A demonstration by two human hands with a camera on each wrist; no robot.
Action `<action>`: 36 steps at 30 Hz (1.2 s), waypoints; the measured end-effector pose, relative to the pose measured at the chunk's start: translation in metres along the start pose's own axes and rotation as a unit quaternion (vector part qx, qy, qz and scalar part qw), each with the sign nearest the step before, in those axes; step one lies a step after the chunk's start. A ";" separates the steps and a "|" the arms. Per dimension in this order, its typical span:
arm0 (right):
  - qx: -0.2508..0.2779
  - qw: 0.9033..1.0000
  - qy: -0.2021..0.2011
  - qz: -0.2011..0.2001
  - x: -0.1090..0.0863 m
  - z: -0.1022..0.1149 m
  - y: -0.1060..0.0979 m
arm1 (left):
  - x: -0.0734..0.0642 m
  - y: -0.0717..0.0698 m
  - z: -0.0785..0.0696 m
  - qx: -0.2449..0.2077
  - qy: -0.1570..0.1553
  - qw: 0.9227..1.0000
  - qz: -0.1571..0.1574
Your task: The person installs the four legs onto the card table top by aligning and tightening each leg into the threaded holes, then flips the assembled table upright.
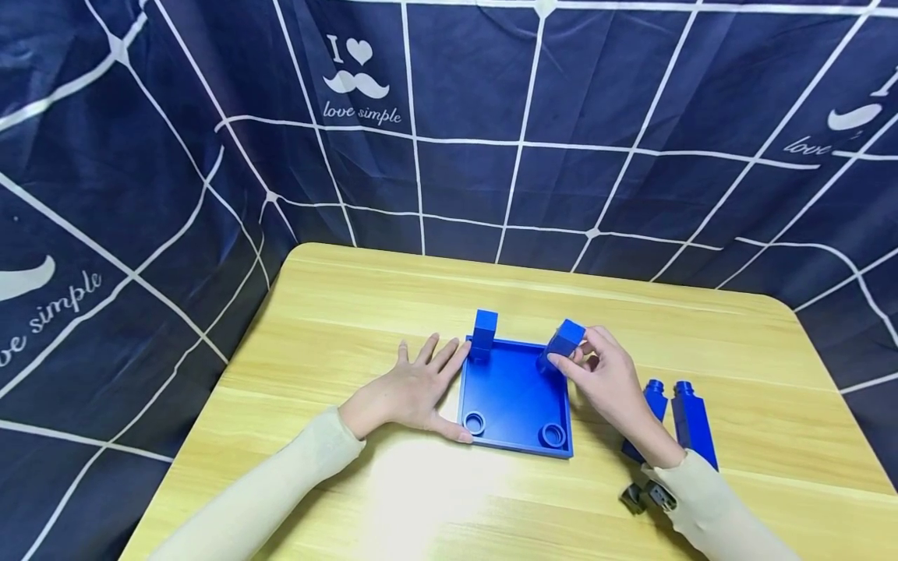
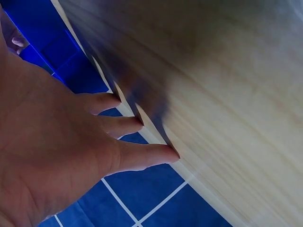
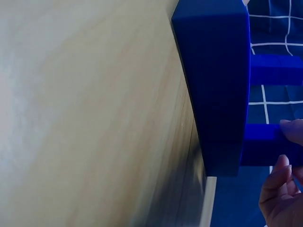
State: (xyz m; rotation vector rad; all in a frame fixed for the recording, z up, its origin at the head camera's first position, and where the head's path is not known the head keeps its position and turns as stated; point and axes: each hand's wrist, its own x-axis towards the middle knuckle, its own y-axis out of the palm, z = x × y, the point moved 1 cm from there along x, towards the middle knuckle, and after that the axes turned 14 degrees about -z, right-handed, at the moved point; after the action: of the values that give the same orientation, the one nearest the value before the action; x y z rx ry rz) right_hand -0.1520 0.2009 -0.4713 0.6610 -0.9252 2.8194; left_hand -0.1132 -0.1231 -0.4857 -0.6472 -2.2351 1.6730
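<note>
A square blue tray-like panel point(image 1: 515, 397) with a raised rim lies on the table, round threaded sockets at its two near corners. One blue square leg point(image 1: 484, 331) stands upright at its far left corner. My right hand point(image 1: 603, 374) pinches a second blue leg point(image 1: 563, 341) between thumb and fingers at the far right corner; it leans slightly right in the head view. In the right wrist view that leg point(image 3: 265, 144) meets the panel point(image 3: 215, 85). My left hand point(image 1: 417, 389) lies with fingers spread along the panel's left edge, thumb at the near left corner.
Two more blue legs with threaded ends, one of them a leg point(image 1: 691, 421) beside my right forearm, lie on the wooden table point(image 1: 337, 312). A small dark device point(image 1: 645, 496) shows at the right wrist. Dark blue cloth point(image 1: 463, 179) with white lines hangs behind and left.
</note>
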 end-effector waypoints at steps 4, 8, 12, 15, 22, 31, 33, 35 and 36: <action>0.006 1.000 0.001 0.007 0.000 0.001 0.000 | -0.002 -0.002 0.000 -0.003 0.000 1.000 -0.001; 0.002 1.000 0.008 0.015 0.001 0.002 0.000 | -0.002 -0.001 0.000 -0.004 0.000 1.000 -0.002; 0.008 0.999 0.040 0.018 -0.001 0.002 0.000 | -0.001 0.000 0.000 0.000 0.002 1.000 -0.001; 0.012 0.998 0.056 0.017 -0.003 0.001 -0.001 | -0.002 0.000 0.000 0.001 0.001 1.000 0.001; 0.003 0.999 0.046 0.011 -0.003 0.000 -0.002 | -0.002 -0.003 -0.002 0.000 -0.003 1.000 0.003; -0.019 0.998 0.052 -0.001 -0.004 0.000 -0.006 | 0.003 -0.004 -0.007 -0.010 0.007 1.000 -0.004; -0.018 0.998 0.056 0.004 -0.004 0.000 -0.005 | 0.002 -0.004 -0.007 -0.006 0.004 1.000 -0.006; -0.017 0.998 0.060 0.007 -0.005 0.000 -0.004 | 0.002 -0.002 -0.007 -0.003 0.003 1.000 -0.006; -0.016 0.998 0.061 0.007 -0.005 0.000 -0.004 | 0.002 -0.001 -0.007 -0.003 0.003 1.000 -0.005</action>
State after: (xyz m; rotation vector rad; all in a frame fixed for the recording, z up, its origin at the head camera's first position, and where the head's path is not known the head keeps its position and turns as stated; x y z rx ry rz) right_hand -0.1469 0.2043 -0.4718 0.4742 -0.9550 2.8147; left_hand -0.1116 -0.1161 -0.4825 -0.6419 -2.2363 1.6580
